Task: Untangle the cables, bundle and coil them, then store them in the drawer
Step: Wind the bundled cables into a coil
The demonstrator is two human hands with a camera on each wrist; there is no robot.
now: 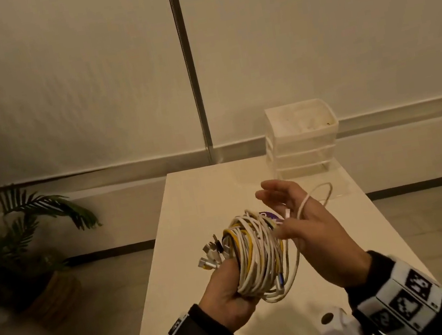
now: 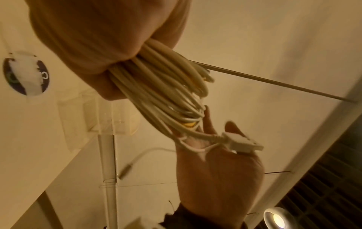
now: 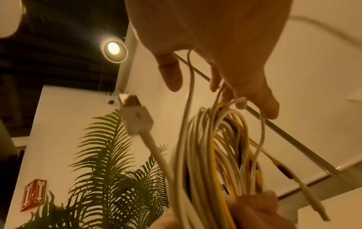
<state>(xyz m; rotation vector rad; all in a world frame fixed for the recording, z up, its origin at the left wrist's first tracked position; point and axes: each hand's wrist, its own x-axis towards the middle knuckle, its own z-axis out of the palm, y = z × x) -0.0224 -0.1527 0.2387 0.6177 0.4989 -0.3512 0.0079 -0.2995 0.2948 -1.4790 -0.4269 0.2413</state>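
My left hand [image 1: 225, 289] grips a thick coil of white and yellow cables [image 1: 258, 254] above the white table [image 1: 190, 201]. Several plugs [image 1: 211, 253] stick out of the coil to the left. My right hand [image 1: 299, 221] is just right of the coil, fingers stretched out, with one white strand [image 1: 303, 206] hooked across them and trailing in a loop [image 1: 326, 190] behind. The left wrist view shows a white USB plug [image 2: 243, 144] lying against the right hand [image 2: 215, 170]. A translucent drawer unit [image 1: 302, 139] stands at the table's far right corner, its drawers pushed in.
A round purple sticker [image 1: 265, 214] lies on the table behind the coil. A potted palm [image 1: 22, 244] stands on the floor to the left. A metal pole [image 1: 194, 84] runs up the wall behind the table.
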